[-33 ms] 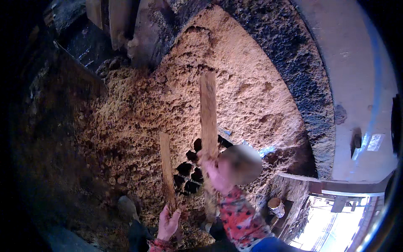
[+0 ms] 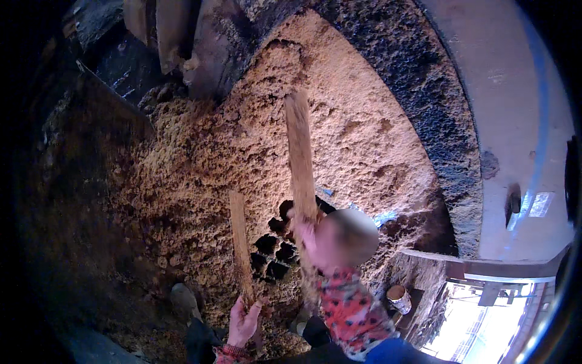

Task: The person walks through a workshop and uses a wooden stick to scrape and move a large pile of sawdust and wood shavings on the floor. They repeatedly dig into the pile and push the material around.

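My left hand [image 2: 244, 323], low in the view, is closed at the lower end of a narrow wooden slat [image 2: 239, 233] that points away from me. My right hand [image 2: 312, 239] is closed around a longer, wider wooden board [image 2: 299, 145], whose far end reaches over the loose brown material. Between the two pieces of wood lies a cluster of black patches [image 2: 266, 244]; I cannot tell whether they are holes or objects. A round blurred patch covers the area just right of my right hand.
Loose, crumbly, sawdust-like material [image 2: 357, 127] spreads across the middle, with a dark band curving along its right side. A short log [image 2: 399, 298] stands at lower right near a bright opening [image 2: 479, 321]. Dark upright slabs [image 2: 212, 54] stand at the far left. A shoe [image 2: 185, 300] shows at lower left.
The board in my right hand has tilted slightly left, its far end shifting away from me. My right hand has turned a little with it. My left hand and the slat look the same.
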